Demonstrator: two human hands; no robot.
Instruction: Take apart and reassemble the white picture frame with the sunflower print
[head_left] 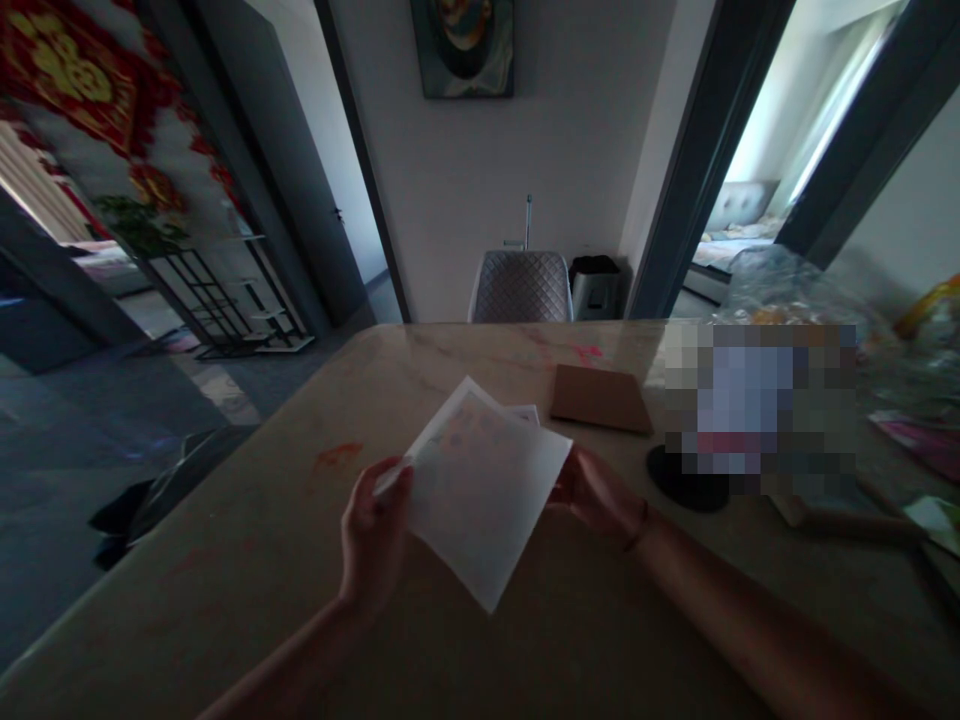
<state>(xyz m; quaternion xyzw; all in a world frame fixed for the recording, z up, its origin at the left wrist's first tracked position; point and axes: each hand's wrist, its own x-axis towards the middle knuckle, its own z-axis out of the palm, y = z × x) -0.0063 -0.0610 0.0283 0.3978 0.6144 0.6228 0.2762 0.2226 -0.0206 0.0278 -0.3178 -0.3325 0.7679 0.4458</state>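
Observation:
A thin, whitish translucent sheet point(484, 500) is held up above the table, turned so that one corner points down. My left hand point(375, 525) pinches its left corner between thumb and fingers. At the right corner, my right hand point(592, 490) grips the sheet, with its fingers partly behind it. Faint reddish marks show through the upper part. Behind the sheet, the edge of a white card point(526, 412) peeks out. A flat brown square point(600, 399) lies on the table beyond my right hand.
The marble-patterned table point(292, 540) bears reddish smears. On the right are a round black base point(688, 480), a blurred-out area, clear plastic bags point(795, 280) and a flat dark-edged item point(847, 515). A quilted grey chair point(523, 287) stands behind the far edge.

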